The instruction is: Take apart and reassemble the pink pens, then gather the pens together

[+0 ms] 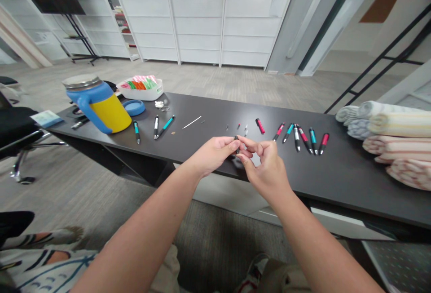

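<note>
My left hand and my right hand meet over the front edge of the dark table, fingertips pinched together. Between them is a small black pen part, mostly covered by the fingers. Just beyond lie a red pen barrel and several tiny pen pieces, among them a small red-tipped piece and a clear piece. Farther left rest a thin white pen refill and a small spring.
Several pens lie right of my hands, including a teal pen. More lie left, such as a white pen. A blue-yellow jug, blue lid and white basket stand left; rolled towels are stacked right.
</note>
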Action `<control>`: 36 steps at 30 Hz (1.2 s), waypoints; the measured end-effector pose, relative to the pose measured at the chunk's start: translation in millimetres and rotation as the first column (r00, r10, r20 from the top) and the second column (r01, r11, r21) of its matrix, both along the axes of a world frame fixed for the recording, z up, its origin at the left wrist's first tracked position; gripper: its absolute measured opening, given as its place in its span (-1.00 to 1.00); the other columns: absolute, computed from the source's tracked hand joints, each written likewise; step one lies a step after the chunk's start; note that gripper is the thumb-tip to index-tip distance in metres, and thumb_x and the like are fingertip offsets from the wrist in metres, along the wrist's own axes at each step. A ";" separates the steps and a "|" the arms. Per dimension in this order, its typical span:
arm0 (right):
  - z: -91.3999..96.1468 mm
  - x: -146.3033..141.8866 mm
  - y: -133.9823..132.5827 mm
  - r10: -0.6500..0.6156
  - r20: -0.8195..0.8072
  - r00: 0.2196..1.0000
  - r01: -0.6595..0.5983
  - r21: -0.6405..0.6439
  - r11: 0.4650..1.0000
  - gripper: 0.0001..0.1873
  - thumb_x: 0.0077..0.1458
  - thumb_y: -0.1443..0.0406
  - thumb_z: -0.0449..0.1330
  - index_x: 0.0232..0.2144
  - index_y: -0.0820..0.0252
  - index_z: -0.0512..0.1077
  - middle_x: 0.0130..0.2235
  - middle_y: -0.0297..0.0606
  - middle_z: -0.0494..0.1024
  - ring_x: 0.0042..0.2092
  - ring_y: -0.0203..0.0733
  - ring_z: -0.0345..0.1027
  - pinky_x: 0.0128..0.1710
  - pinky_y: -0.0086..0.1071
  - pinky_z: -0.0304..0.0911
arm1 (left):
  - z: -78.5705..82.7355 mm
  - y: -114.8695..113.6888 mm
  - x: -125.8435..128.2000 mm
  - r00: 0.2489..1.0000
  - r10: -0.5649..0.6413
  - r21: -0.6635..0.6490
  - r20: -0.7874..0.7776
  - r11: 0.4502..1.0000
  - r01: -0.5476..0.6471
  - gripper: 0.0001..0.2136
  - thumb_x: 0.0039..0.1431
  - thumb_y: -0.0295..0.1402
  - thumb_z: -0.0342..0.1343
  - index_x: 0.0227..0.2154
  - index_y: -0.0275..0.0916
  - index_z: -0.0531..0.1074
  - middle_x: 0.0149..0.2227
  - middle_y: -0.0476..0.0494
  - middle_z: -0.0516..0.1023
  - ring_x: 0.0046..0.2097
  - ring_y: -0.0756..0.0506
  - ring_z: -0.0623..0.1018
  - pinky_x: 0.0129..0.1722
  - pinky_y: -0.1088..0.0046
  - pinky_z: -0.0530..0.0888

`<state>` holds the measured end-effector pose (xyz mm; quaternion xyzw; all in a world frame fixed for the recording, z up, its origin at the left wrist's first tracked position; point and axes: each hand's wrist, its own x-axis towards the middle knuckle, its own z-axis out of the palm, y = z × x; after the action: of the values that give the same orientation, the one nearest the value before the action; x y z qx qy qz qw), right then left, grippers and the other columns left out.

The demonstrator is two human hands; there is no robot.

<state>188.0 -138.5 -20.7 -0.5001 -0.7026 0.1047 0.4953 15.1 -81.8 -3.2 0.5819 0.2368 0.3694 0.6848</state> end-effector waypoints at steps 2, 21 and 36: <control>0.0 0.0 0.3 0.004 -0.004 1.000 -0.004 0.006 1.000 -0.62 0.31 0.12 0.24 -0.24 -0.04 0.04 0.13 0.11 0.62 0.00 0.11 0.64 -0.21 -0.14 0.50 | 0.0 0.0 0.1 1.000 -0.002 -0.004 -0.004 1.000 0.002 -0.59 0.24 0.02 0.26 -0.28 -0.32 0.54 -0.23 -0.22 0.66 -0.14 -0.11 0.60 -0.02 0.37 0.42; -0.8 0.7 2.3 -0.008 -0.019 1.000 0.008 -0.011 1.000 -0.61 0.31 0.08 0.24 -0.25 -0.04 0.05 0.10 0.07 0.64 -0.01 0.11 0.64 -0.21 -0.14 0.49 | -0.6 -0.2 -1.7 0.999 -0.001 0.047 -0.043 0.999 0.003 -0.63 0.33 -0.04 0.18 -0.26 -0.32 0.55 -0.19 -0.21 0.65 -0.13 -0.08 0.57 0.00 0.41 0.40; 1.4 -0.6 0.7 -0.018 0.001 1.000 0.018 0.015 1.000 -0.60 0.30 0.13 0.26 -0.28 -0.05 0.03 0.08 0.06 0.66 -0.03 0.11 0.64 -0.22 -0.12 0.50 | -0.6 0.0 -1.8 1.000 -0.011 0.040 -0.019 0.999 0.012 -0.60 0.29 0.01 0.21 -0.25 -0.31 0.57 -0.16 -0.25 0.68 -0.09 -0.12 0.61 0.02 0.38 0.43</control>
<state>187.4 -137.8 -19.3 -0.5027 -0.6991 0.0946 0.4996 13.3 -81.8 -3.8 0.6003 0.2322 0.3647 0.6728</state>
